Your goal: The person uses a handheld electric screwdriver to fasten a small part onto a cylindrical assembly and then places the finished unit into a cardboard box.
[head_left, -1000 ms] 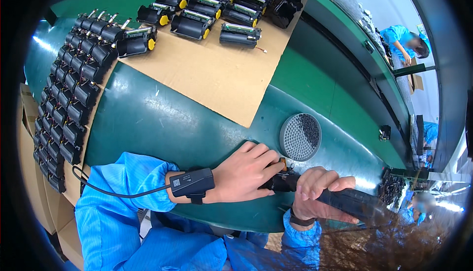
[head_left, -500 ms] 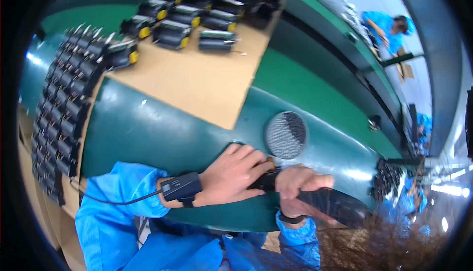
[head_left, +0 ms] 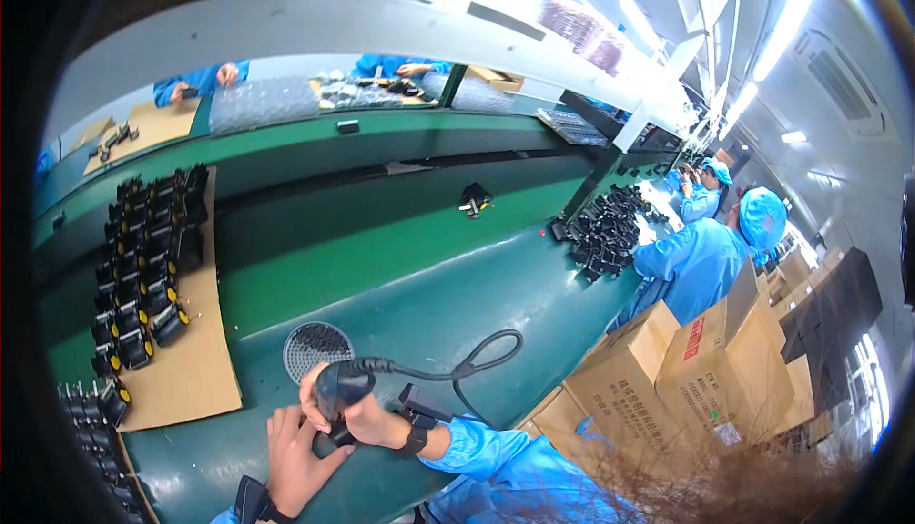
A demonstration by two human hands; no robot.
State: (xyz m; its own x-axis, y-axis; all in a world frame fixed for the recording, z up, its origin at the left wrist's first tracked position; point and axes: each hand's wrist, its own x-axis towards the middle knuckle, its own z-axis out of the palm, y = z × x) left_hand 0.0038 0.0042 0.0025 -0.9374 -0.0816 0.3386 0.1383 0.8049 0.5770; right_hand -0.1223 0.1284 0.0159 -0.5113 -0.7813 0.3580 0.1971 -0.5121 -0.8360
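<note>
At the near part of the teal worktop (head_left: 457,286), both hands are working close together around one black part (head_left: 333,439), which is lying between them and showing only in part. The left hand (head_left: 295,465) is grasping this part from the left, thumb running along its near side, probably because it is needing a steady hold against a load from above. The right hand (head_left: 370,423) is keeping a clenched grip around a dark corded tool (head_left: 343,386), fingers wrapping its body; the hand is hiding the tool's working end, so I cannot tell whether that end is touching the part. The cable (head_left: 494,340) is looping away to the right, seemingly so that it is not crossing the left hand.

Just beyond the hands, a round grey dish (head_left: 299,349) is holding tiny dark pieces (head_left: 330,339), likely standing there for a short reach. Farther left, black units with yellow caps (head_left: 155,262) are standing in rows on a cardboard sheet (head_left: 202,364), which may be shielding them from scuffs and keeping them orderly. Off to the right, a loose heap of black pieces (head_left: 610,233) is lying near a co-worker in blue (head_left: 705,262), well apart from the hands.
</note>
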